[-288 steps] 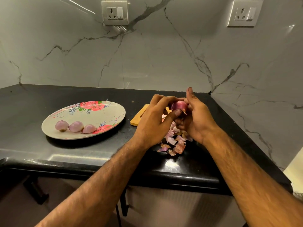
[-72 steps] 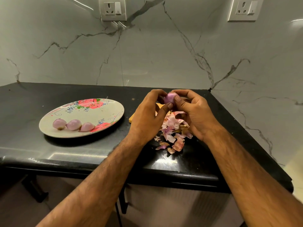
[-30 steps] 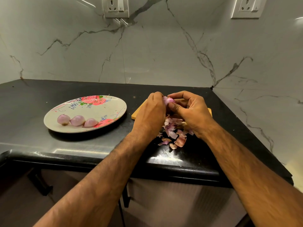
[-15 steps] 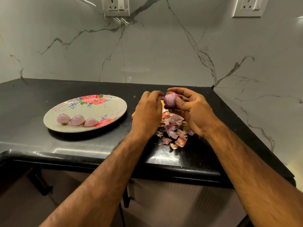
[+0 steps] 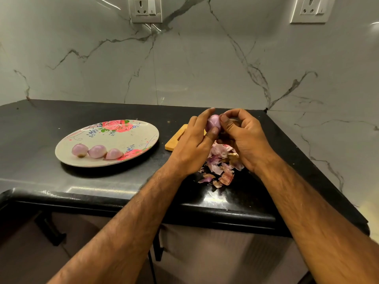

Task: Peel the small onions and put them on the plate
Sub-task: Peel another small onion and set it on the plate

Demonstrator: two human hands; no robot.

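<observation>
head view, looking down, near counter (image 5: 123,187)

A wooden board (image 5: 174,142) lies on the black counter (image 5: 41,124), marble wall (image 5: 205,68) behind.

Left hand (image 5: 191,147) and right hand (image 5: 244,138) both pinch onion (image 5: 213,123) above peels (image 5: 220,167) on counter (image 5: 41,124); board (image 5: 174,141) behind left hand; plate (image 5: 127,138) at left holds three peeled onions (image 5: 97,151), touching in a row
</observation>
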